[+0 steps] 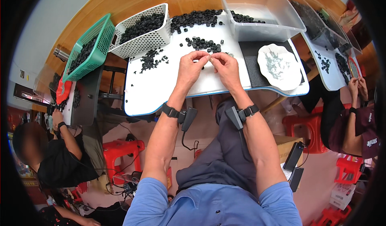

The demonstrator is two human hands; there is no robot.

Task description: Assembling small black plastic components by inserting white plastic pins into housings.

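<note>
My left hand (pixel 188 70) and my right hand (pixel 227 70) meet over the front half of the white table (pixel 161 93). Thumb and forefinger of each are pinched together, tip against tip. Whatever lies between the fingertips is too small to make out. Just beyond them is a cluster of round black caps (pixel 204 44), and a dark piece shows beneath my fingers. Smaller black parts (pixel 150 60) are scattered to the left. On the right, a white scalloped plate (pixel 292 78) with many tiny greyish pieces rests on a black mat (pixel 251 67).
A white basket (pixel 161 36) and a green basket (pixel 93 45), both full of black parts, stand at the left. Behind lies a larger pile of black caps (pixel 197 18). A clear plastic bin (pixel 267 28) occupies the back right. Other people work at both sides, near red stools (pixel 122 155).
</note>
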